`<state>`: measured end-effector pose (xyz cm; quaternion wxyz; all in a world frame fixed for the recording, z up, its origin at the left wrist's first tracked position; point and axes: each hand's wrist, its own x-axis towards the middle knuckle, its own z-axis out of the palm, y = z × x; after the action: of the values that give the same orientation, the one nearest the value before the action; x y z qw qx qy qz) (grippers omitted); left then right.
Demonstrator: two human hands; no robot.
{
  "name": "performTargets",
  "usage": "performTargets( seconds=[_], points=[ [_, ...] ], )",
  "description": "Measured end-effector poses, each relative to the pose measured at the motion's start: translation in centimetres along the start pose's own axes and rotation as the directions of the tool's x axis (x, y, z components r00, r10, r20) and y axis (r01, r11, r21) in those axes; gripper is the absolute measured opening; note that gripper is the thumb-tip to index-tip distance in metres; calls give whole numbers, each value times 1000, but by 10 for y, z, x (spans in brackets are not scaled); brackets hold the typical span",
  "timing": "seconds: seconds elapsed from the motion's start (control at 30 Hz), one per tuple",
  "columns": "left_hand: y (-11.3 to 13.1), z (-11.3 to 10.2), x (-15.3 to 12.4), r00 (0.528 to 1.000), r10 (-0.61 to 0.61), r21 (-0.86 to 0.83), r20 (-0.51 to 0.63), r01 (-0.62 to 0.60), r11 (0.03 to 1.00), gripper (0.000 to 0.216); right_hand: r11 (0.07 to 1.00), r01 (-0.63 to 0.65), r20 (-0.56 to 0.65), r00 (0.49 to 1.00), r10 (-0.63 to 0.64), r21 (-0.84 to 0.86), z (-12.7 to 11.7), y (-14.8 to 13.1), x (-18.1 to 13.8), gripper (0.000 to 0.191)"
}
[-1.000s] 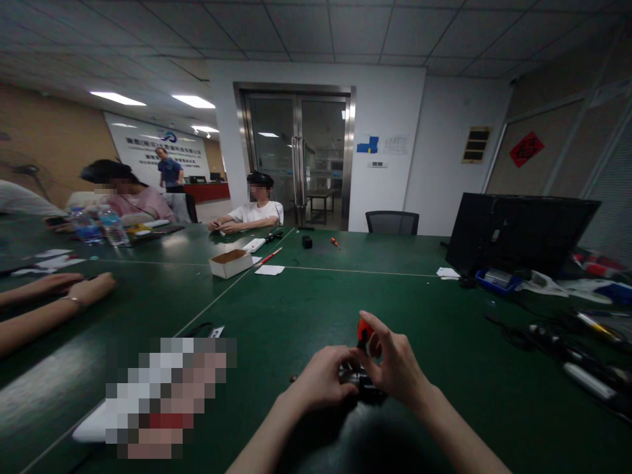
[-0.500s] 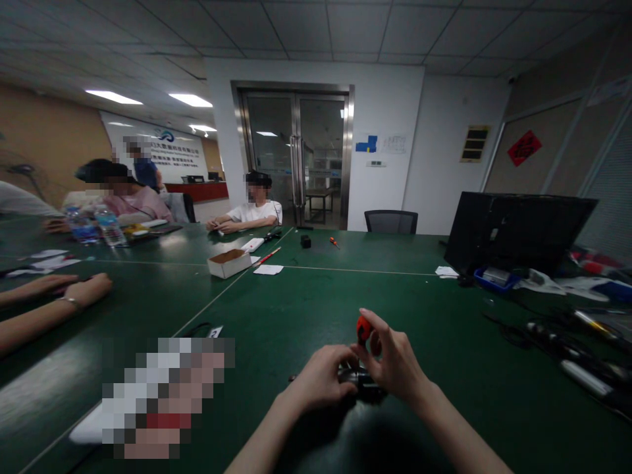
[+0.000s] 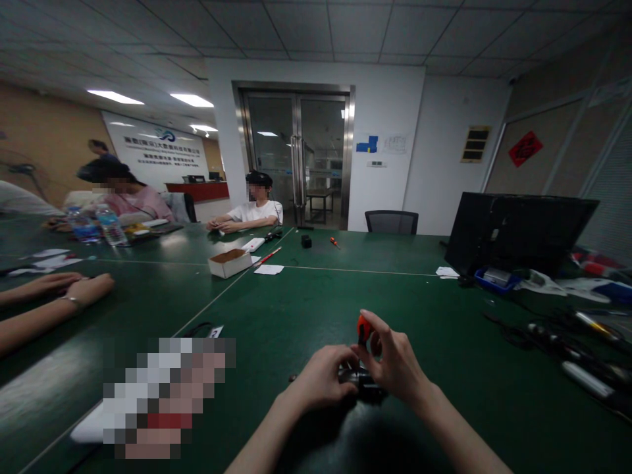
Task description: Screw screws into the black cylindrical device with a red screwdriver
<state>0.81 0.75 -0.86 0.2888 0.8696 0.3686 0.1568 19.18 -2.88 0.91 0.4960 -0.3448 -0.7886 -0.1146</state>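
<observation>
My right hand is closed, with its fingertips around the orange-red handle of a screwdriver held upright. Fingers and the work below hide the tool's shaft and tip. Under both hands, a dark metal object with a shiny rounded part lies at the green table. My left hand grips its left side between thumb and fingers. A thin end of something pokes out left of that hand. What kind of object it is I cannot make out.
Farther off lie another orange-handled screwdriver, a small black block and an open white box. A black monitor, blue tray and cables are on the right. A co-worker's hands rest at left.
My hands, the screwdriver and the metal object stay almost in place; the orange handle looks slightly turned. In the background at left, a standing person has shifted left.
</observation>
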Motion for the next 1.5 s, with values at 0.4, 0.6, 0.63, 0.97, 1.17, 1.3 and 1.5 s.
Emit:
performTargets(
  seconds=[0.4,0.6,0.63,0.97,1.17,1.3,1.5],
  points=[
    [-2,0,1,1000,7,25,22,-8,1000,26,999,-34,3,999,34,0,1,-1,-2,56],
    [-1,-1,1,1000,1,-1,20,-1,1000,26,1000,-8,-11,1000,8,-6,1,-1,-1,56],
    [0,-1,1,1000,-6,2,22,6,1000,26,1000,0,-10,1000,0,-6,1,-1,0,56],
    [2,-2,0,1000,-5,29,16,5,1000,26,999,-32,-3,999,32,25,0,-5,0,58],
    [0,0,0,1000,7,15,15,-8,1000,27,1000,2,-24,1000,-2,-10,0,-3,1,51],
    [0,0,0,1000,3,23,-9,-3,1000,24,1000,21,-16,1000,-21,-7,-1,-2,1,51],
    [0,-1,1,1000,15,34,22,-16,999,23,999,-22,-7,1000,22,25,0,-5,0,58]
  ],
)
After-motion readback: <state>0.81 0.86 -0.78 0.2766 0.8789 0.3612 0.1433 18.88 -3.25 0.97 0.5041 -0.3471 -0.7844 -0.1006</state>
